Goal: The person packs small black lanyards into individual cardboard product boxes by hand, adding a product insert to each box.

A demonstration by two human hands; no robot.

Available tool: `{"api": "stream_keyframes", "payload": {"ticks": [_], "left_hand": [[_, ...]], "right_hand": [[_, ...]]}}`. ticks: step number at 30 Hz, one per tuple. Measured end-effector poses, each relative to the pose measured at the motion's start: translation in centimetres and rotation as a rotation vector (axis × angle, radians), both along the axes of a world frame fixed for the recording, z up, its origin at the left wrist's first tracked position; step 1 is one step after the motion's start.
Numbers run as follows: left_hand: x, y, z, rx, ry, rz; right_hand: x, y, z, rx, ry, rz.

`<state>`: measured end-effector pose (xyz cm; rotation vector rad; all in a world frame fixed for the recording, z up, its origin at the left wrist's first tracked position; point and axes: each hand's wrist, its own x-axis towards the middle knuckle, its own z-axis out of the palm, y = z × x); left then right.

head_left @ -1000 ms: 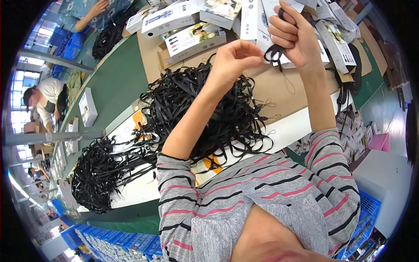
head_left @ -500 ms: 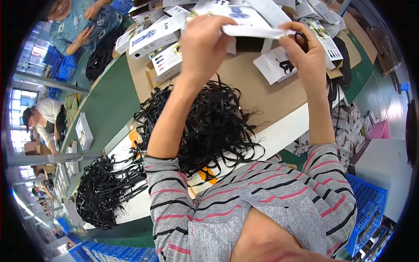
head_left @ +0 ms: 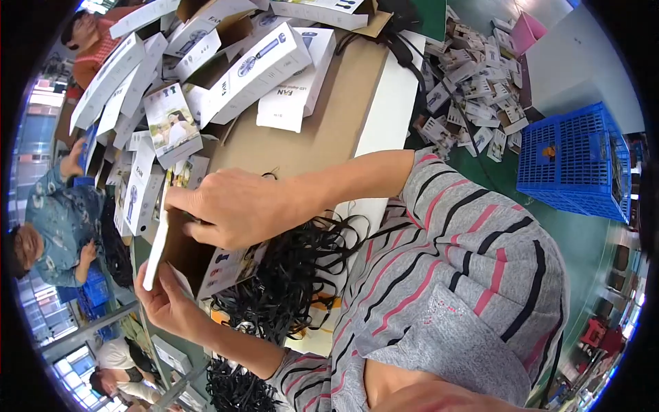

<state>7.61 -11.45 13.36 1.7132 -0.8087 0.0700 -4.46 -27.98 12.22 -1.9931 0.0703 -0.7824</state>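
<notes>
A white printed fan carton (head_left: 232, 273) with its brown inside showing is held in front of me, its end open toward me. My left hand (head_left: 171, 305) is closed around its lower left edge, thumb near the opening. My right hand (head_left: 237, 209) bears on the upper rim, with the thumb and fingers bent around the flap and fingertips over the opening. Whether anything small is between those fingertips is hidden. Below the carton, a tangled heap of black straps (head_left: 292, 275) lies on the table, partly covered by it.
White fan cartons (head_left: 257, 69) are piled over the cardboard-covered table (head_left: 329, 120). More boxes (head_left: 473, 89) lie on the floor at far right, near a blue crate (head_left: 566, 154). A person in a blue patterned top (head_left: 55, 233) sits across at left. A second black strap bundle (head_left: 237, 388) lies at lower left.
The view has swung toward the left of the table. Both hands have come from the far carton pile to nearer the strap heap, still with a carton, whose open end now shows.
</notes>
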Motion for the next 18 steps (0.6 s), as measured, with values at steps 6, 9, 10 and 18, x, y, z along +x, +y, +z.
{"api": "stream_keyframes", "payload": {"ticks": [6, 9, 10, 18], "left_hand": [[-3.7, 2.8, -0.8, -0.257, -1.001, 0.059], [-6.6, 0.3, 1.0, 0.29, -1.008, -0.246], [-6.0, -0.3, 0.8, 0.36, -0.996, -0.176], [-2.1, 2.9, 1.4, 0.482, -0.941, 0.209]], "right_hand": [[1.5, 0.9, -0.6, 0.191, -0.06, 0.032], [2.3, 2.1, -0.8, 0.134, -0.076, 0.059], [2.3, 2.1, -0.9, 0.142, -0.066, 0.095], [3.2, 2.3, -0.3, 0.012, 0.081, 0.04]]}}
